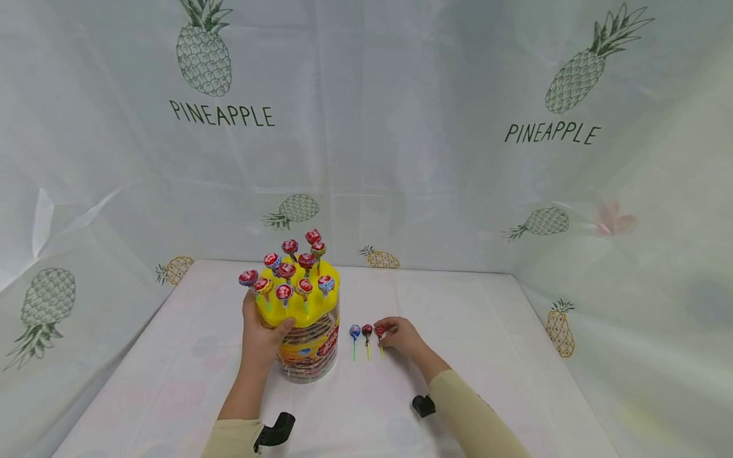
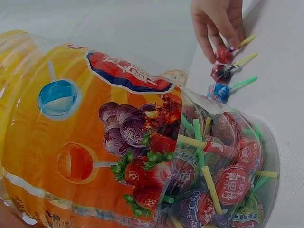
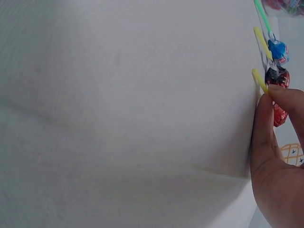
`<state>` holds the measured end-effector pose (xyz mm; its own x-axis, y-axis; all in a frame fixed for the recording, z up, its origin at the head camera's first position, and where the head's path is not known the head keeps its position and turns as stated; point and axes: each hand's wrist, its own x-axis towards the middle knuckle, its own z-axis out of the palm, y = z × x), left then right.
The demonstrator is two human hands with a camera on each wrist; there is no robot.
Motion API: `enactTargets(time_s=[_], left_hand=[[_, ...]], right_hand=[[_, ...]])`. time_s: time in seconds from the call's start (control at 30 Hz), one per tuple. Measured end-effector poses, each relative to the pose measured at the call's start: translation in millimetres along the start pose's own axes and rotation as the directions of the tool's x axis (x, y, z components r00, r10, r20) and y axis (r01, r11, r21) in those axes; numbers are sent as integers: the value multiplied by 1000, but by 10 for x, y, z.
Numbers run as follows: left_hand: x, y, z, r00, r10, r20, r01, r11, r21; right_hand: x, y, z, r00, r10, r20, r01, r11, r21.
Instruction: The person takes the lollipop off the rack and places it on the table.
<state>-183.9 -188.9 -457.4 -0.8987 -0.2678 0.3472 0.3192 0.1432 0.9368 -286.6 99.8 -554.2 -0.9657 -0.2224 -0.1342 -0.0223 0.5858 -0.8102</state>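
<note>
A tall clear plastic jar (image 1: 312, 366) with a yellow lid (image 1: 323, 307) stands upright on the table. Several wrapped lollipops (image 1: 287, 271) stick up from the lid, and more lie inside the jar behind its fruit-printed label (image 2: 128, 128). My left hand (image 1: 262, 337) grips the jar near the lid, thumb at the front; its other fingers are partly hidden. Right of the jar, my right hand (image 1: 403, 338) pinches a red lollipop (image 3: 280, 115) by its yellow stick near the candy. Beside it lie a dark red lollipop (image 1: 367, 330) and a blue lollipop (image 1: 355, 331) with a green stick.
A pale cloth covers the table (image 1: 458, 331). Behind and around it hangs a whitish curtain (image 1: 389, 159) printed with pineapples. Black wrist devices, a left one (image 1: 276, 430) and a right one (image 1: 424, 406), sit by the sleeves.
</note>
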Motion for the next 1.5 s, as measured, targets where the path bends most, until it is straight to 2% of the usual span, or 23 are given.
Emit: enactTargets(time_s=[0.2,0.43,0.73,0.9,1.03,1.2,1.33,1.5], left_hand=[[5,-9,-1,1000,22,0,-22,1000,-9],[8,-2,9,999,42,-3,-42,999,-19],[11,19,9,1000,28,-6,-28,1000,-5],[8,29,4,1000,12,-8,-12,1000,-1],[3,15,-11,1000,5,-10,-5,1000,6],[-13,8,-26,1000,-4,-13,4,1000,8],[-16,1,-24,1000,-1,-11,1,1000,-10],[2,19,-27,999,-37,15,37,999,-4]], right_hand=[[7,-2,-2,1000,-2,11,3,999,-33],[-31,-41,-28,999,-53,8,54,998,-46],[-12,-40,-25,1000,-21,20,21,999,-34],[-20,-142,-86,1000,-11,8,11,1000,-27],[-46,-343,-191,998,-60,0,59,997,48],[-168,-739,-313,986,-164,-18,164,970,177],[-290,-1039,-380,967,-255,-26,253,934,253],[-460,-1367,-439,934,-357,-19,343,879,331]])
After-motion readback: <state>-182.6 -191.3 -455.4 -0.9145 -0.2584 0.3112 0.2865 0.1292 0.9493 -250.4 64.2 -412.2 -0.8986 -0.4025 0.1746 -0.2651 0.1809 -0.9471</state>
